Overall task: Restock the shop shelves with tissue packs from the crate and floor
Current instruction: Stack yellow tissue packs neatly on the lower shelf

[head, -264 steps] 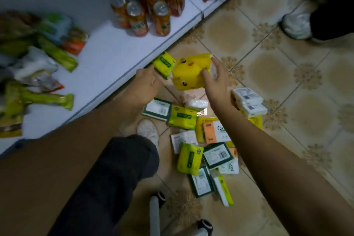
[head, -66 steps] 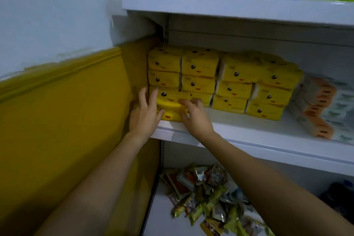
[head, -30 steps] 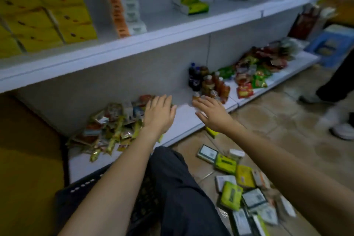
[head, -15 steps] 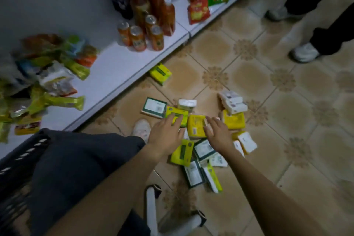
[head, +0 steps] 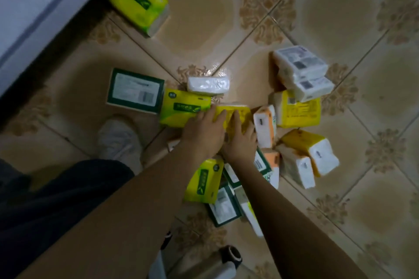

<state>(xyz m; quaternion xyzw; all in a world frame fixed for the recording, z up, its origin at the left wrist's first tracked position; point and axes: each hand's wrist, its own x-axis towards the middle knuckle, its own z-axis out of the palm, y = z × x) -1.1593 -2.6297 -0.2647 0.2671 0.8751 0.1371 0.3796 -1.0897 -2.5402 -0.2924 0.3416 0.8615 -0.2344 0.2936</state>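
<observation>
**Both hands landed on the next yellow pack on the floor**

My left hand (head: 204,133) and right hand (head: 240,142) lay side by side on top of a yellow plastic-wrapped tissue pack (head: 238,112). The fingers of both were fairly straight and pressed on its upper face. Neither hand had closed round it yet, so the pack rested on the beige patterned floor tiles (head: 204,18) and had not been lifted.

Half a second before, the same hands were reaching over the pile with nothing under them. A moment before that, they were up at the shelf pushing another yellow pack into its row. I judged that one pack was shelved and the next pick had begun.

Touching the yellow pack on its left was a lime-green soft pack with a dark green label (head: 183,108). A white wrapped pack (head: 208,85) lay just beyond them. An orange-and-white pack (head: 264,127) stood just to the right. More packs lay scattered all around, and a second lime-green pack (head: 136,0) rested against the white shelf base (head: 34,7). Much of the restocking seemed left to do.
</observation>
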